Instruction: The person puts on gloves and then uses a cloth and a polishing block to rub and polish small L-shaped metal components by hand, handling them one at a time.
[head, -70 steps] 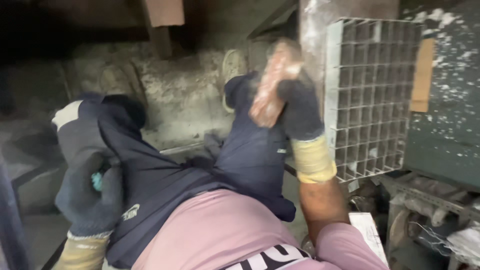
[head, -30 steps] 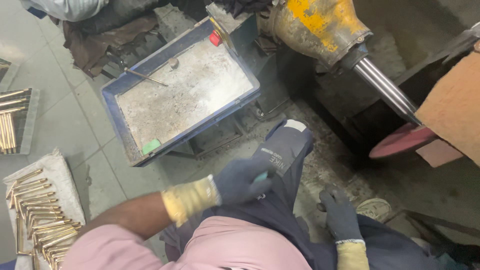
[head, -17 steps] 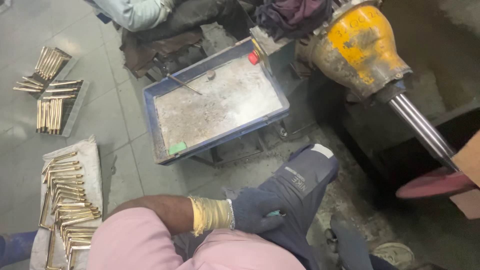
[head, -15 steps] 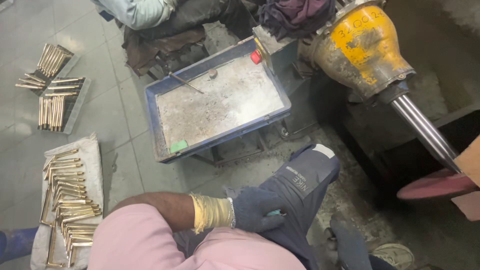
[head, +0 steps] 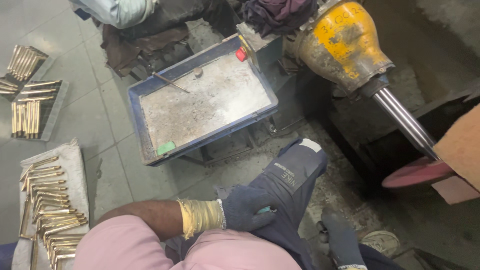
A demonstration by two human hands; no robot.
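Over on the left, brass-coloured pieces (head: 47,200) are lying in rows on a white cloth (head: 75,165), and more are sitting in flat trays (head: 30,107) on the floor beyond. None of them is in either hand at the moment, so as I judge it the pile is waiting to be worked.

The blue tray (head: 135,110) next along is carrying only grey dust, a thin rod (head: 170,82), a small round bit and a green block (head: 166,148).

The left hand (head: 247,215), in a dark glove, is resting on the person's raised knee (head: 292,172), fingers curled over a small teal thing (head: 265,211) that is peeping out. The right hand (head: 342,240), also gloved, is hanging low beside the leg; I cannot tell whether it is closed or holding anything.

To the right, the yellow motor (head: 345,42) is pointing its steel shaft (head: 405,122) at a red wheel (head: 417,172), half hidden by cardboard (head: 462,150). Nothing is touching the wheel.
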